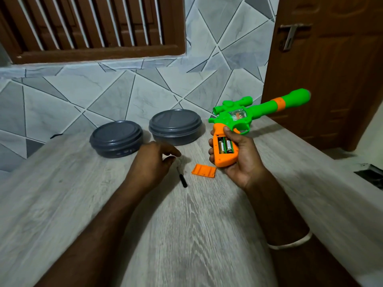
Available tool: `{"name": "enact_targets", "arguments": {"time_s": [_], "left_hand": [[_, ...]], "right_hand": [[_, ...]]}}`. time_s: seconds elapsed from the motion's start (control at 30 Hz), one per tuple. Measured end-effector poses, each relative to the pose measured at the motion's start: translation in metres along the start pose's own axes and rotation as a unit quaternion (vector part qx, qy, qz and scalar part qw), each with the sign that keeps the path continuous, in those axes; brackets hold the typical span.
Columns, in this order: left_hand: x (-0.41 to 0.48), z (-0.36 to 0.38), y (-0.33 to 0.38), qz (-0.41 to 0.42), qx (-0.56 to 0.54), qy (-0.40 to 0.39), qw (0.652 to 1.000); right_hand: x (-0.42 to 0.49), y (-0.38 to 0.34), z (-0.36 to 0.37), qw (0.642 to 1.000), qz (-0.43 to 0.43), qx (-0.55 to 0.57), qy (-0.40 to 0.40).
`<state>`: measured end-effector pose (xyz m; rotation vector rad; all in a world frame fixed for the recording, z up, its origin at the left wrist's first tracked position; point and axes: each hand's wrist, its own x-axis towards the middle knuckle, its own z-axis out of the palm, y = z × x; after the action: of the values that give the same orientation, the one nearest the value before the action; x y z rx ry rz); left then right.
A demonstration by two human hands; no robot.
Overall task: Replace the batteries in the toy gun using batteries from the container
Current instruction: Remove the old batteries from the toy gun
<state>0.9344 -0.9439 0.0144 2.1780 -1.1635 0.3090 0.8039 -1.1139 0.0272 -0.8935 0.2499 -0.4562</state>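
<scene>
**Compartment open, old cells not yet out**

On the grey wood-grain table (186,235), the small black screwdriver (182,177) lies down and to the left of the toy gun (248,114). The orange battery cover (204,171) rests closer in, just below-left of the gun's grip. The left hand (154,160) hovers left of the gun, above the screwdriver's tip. Its fingers are loosely curled and hold nothing.

The right hand (238,160) wraps the orange grip, fingers and thumb clamped round it, with the barrel pointing up and to the right. Two batteries (225,146) sit side by side in the exposed bay.

Further left of the gun stand two lidded grey containers, one near (175,126) and one beyond it (116,138). I cannot tell which one holds the fresh cells.

The step in hand looks like removal. The free hand probably has to prise each cell out against its spring contact, then take a lid off.
</scene>
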Motion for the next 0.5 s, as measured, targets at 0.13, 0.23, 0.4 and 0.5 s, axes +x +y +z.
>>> {"name": "enact_targets", "arguments": {"time_s": [0.13,0.23,0.4,0.5], "left_hand": [[0.000,-0.003,0.006,0.030,0.058,-0.107,0.992],[-0.001,-0.007,0.017,0.057,0.122,-0.198,0.971],[-0.002,-0.009,0.026,0.060,0.166,-0.262,0.949],[-0.001,-0.010,0.026,0.062,0.170,-0.272,0.945]], "right_hand": [[-0.002,0.000,0.001,1.000,0.000,-0.005,-0.002],[-0.001,0.000,0.001,1.000,0.001,-0.010,-0.002],[-0.002,0.002,0.000,1.000,0.007,-0.009,-0.005],[-0.001,0.002,-0.001,1.000,0.008,-0.007,-0.008]]}}
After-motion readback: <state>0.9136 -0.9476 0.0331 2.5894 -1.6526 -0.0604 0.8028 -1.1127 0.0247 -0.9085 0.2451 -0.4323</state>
